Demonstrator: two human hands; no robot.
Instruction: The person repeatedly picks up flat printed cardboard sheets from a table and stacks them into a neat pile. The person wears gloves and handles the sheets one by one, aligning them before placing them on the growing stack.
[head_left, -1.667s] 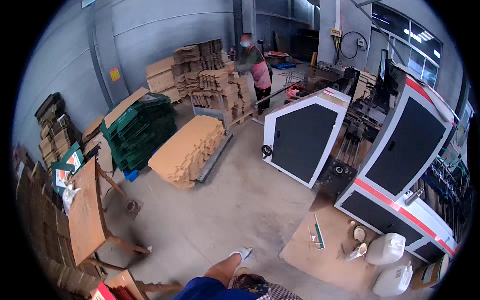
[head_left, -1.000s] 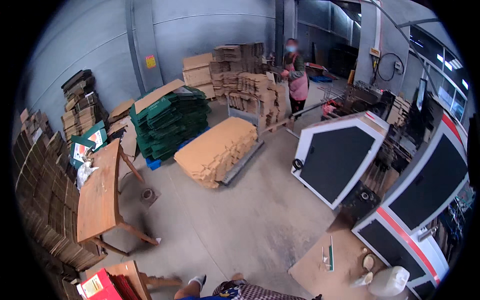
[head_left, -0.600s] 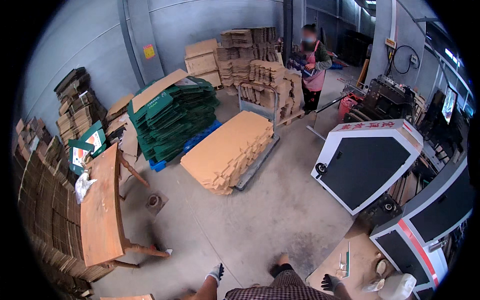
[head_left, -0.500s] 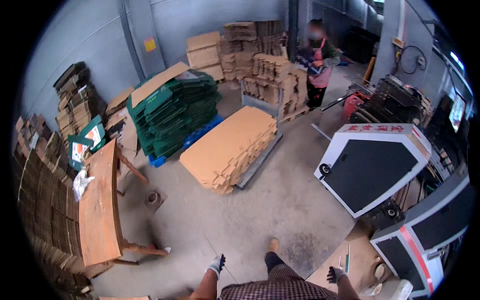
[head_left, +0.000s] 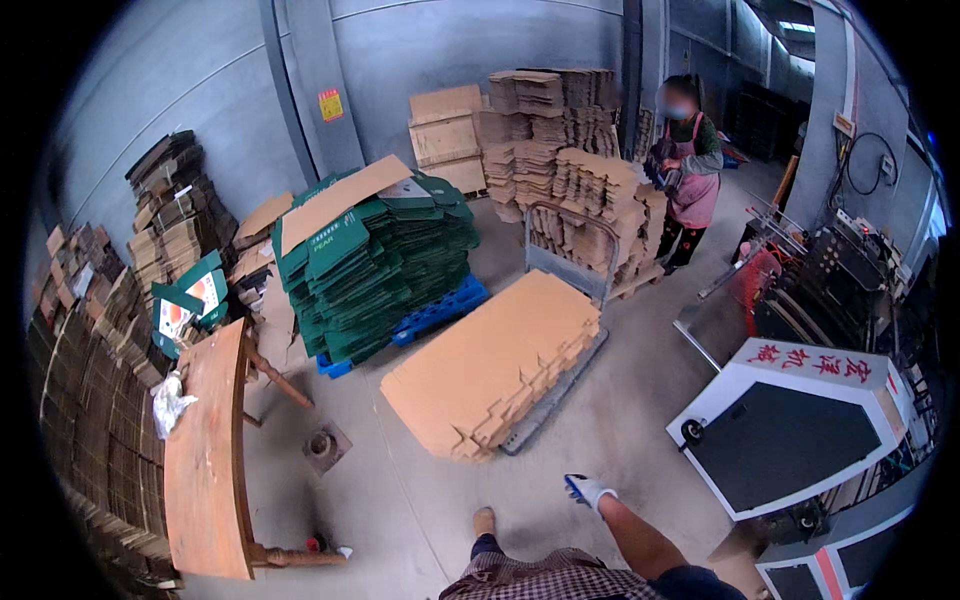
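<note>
My right hand [head_left: 590,490], in a white glove with dark blue on the palm and fingers, reaches out over the concrete floor with its fingers loosely stretched. It holds nothing that I can see. Nearest ahead of it, but apart, is a pile of flat tan cardboard sheets [head_left: 492,360] with notched edges, lying on a grey platform trolley [head_left: 553,402]. The trolley's push handle [head_left: 572,218] rises at the far end. My left hand is out of view. Below, a checkered apron [head_left: 555,580] and one brown shoe [head_left: 484,521] show.
Green folded cartons [head_left: 370,270] sit on a blue pallet [head_left: 440,310]. A wooden table [head_left: 205,450] stands left beside stacked cardboard [head_left: 95,420]. To the right is a white-and-black machine [head_left: 790,440]. A person in a pink apron [head_left: 697,190] stands behind, near brown cardboard stacks [head_left: 580,190].
The whole view has shifted, and the trolley appears lower, closer and more to the right. My right hand has swung forward and inward; my left hand has gone out of view.
</note>
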